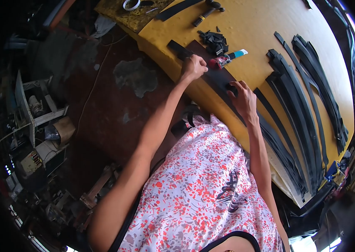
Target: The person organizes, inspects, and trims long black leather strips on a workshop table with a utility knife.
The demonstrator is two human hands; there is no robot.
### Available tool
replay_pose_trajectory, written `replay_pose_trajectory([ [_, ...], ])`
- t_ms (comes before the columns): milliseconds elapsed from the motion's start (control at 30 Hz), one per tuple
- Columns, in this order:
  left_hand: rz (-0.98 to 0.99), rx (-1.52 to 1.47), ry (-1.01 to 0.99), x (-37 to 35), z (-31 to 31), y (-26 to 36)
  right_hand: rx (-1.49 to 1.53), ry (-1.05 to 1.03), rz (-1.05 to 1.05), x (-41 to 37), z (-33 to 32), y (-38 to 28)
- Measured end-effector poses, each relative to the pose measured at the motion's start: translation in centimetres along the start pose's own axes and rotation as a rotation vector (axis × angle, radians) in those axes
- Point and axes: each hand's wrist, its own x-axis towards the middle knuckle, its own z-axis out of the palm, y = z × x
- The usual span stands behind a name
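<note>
My left hand [194, 67] is closed, with its fingertips pressed together above a dark flat strip [218, 80] along the table's near edge. Whatever it may pinch is too small to make out. A short black piece [178, 49] lies just beyond that hand. My right hand [244, 100] hangs over the same strip farther right, fingers curled round something small and dark that I cannot make out. Between and beyond the hands lie a red-capped tube with a teal and white end [239, 53] and a pile of small black pieces [214, 42].
Long black strips [297, 122] lie in bundles on the right of the yellow table [253, 25]. A hammer [206, 16] and a white tape roll [131, 4] are at the far side. A wooden frame [39, 109] and clutter stand on the floor at left.
</note>
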Motion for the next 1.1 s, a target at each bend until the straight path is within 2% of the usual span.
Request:
replay_pose_trajectory([
  [67,0.050,0.096,0.040,-0.6,1.3,-0.6,-0.056,0.021,-0.020,-1.0,0.6,0.4],
  [167,0.168,0.097,0.261,-2.4,2.0,0.2,-0.086,0.040,-0.012,-1.6,1.9,0.4],
  [300,0.158,0.154,0.277,-3.0,2.5,0.4,-0.104,0.054,-0.007,-2.0,2.7,0.8],
  [467,0.007,0.250,0.184,-2.6,2.1,0.8,-0.087,0.098,-0.034,-2.4,3.0,0.9],
  [600,0.004,0.186,0.086,-1.1,1.3,0.3,-0.027,0.148,-0.023,-2.4,2.2,0.6],
  [667,0.051,0.014,-0.032,-0.4,0.7,0.1,0.001,0.164,-0.020,-2.1,1.6,0.2],
  [700,-0.029,-0.150,-0.127,-1.2,-0.6,2.4,0.020,0.184,-0.008,-1.9,1.4,0.1],
  [800,0.050,-0.262,-0.177,-0.5,-1.7,3.7,0.057,0.220,0.001,-1.1,0.4,-0.3],
  [833,0.062,-0.245,-0.244,-0.1,-2.0,4.1,0.078,0.223,0.017,-0.9,0.0,-0.3],
  [933,0.054,-0.136,-0.258,0.1,-2.0,5.9,0.085,0.230,0.039,-0.6,-1.1,-0.2],
  [1100,-0.014,-0.046,-0.321,0.3,-0.9,4.6,0.025,0.030,0.025,-1.3,-1.5,0.1],
])
